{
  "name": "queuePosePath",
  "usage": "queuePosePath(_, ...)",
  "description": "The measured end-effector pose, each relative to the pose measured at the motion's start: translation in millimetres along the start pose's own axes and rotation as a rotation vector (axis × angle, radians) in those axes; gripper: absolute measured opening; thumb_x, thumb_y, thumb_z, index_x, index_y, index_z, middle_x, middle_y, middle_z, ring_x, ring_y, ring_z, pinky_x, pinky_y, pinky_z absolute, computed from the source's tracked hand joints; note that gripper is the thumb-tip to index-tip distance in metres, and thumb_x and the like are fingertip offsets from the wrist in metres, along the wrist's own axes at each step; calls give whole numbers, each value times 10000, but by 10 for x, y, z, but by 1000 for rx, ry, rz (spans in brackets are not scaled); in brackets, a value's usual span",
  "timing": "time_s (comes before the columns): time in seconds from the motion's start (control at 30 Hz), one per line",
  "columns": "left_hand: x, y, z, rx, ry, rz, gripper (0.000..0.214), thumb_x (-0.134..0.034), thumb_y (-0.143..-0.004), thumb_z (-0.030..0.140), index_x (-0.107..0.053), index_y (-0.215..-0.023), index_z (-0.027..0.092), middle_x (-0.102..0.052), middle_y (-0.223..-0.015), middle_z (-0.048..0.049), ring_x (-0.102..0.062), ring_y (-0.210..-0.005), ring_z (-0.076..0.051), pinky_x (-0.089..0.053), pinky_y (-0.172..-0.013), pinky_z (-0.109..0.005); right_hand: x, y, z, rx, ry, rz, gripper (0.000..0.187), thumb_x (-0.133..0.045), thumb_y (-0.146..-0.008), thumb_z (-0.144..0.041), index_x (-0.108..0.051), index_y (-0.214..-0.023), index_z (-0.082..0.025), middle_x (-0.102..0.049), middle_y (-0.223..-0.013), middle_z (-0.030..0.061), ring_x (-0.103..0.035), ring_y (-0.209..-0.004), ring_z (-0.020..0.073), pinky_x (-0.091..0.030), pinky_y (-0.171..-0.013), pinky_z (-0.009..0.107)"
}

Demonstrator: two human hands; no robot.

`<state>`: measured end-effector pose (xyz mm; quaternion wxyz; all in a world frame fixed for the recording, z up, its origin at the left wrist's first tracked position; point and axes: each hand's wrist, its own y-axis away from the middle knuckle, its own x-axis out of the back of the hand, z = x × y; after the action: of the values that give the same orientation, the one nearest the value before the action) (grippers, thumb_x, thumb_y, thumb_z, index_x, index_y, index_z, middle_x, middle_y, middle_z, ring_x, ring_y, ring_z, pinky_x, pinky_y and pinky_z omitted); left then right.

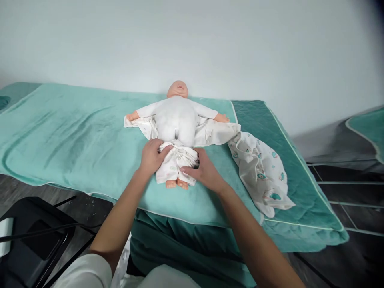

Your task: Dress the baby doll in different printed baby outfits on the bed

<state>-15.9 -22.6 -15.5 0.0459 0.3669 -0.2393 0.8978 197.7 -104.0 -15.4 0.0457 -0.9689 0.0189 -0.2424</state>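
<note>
A baby doll (177, 116) with a white cloth body lies on its back, arms spread, head toward the wall. White printed baby pants (168, 170) cover its lower legs, bunched at the waistband around the knees, and the feet poke out below. My left hand (152, 158) pinches the waistband on the left side. On the other side my right hand (207, 170) grips the pants with its thumb over the front of the leg. Under the doll's torso and arms lies an opened white baby shirt (217, 133).
A white printed baby garment (261, 172) lies crumpled to the right. The bed has a light green cover (75, 132) and a darker quilted end (285, 160). A black chair (36, 240) stands at lower left; a wall (192, 44) rises behind.
</note>
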Motion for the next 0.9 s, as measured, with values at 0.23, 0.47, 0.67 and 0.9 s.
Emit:
queuePosePath(0.23, 294, 330, 128, -125, -40, -248, 346, -664, -938, 540, -594, -899, 204, -637, -915, -61, -580, -938, -253, -467, -874, -395, 126, 99, -82, 45, 85, -155, 959, -838, -690, -681, -421, -1397, -184, -548, -1400, 194, -564, -1308, 386, -472, -1110, 578)
queuePosePath(0.47, 416, 636, 212, -215, -117, -361, 1106, -957, -576, 577, -418, -1464, 200, -518, -1446, -195, -498, -1343, -408, -437, -1118, -553, 170, 223, -95, 207, 259, -214, 1163, -973, -491, -613, -447, -1431, -172, -510, -1453, 232, -477, -1407, 448, -395, -1178, 628)
queuePosePath(0.67, 447, 591, 418, -256, -376, -376, 595, -817, -798, 454, -551, -1253, 177, -679, -1212, -161, -624, -1193, -378, -475, -982, -481, 200, 277, -377, 145, 456, -215, 616, -819, -757, -566, -583, -1197, -206, -717, -1095, 133, -692, -1015, 349, -513, -862, 425)
queuePosePath(0.9, 715, 638, 671, -39, -287, -512, 283, -734, -875, 396, -584, -1072, 259, -743, -880, -34, -701, -830, -286, -435, -715, -340, 299, 388, -643, 57, 525, -261, 353, -752, -808, -539, -574, -952, -271, -673, -760, 2, -635, -716, 240, -383, -637, 308)
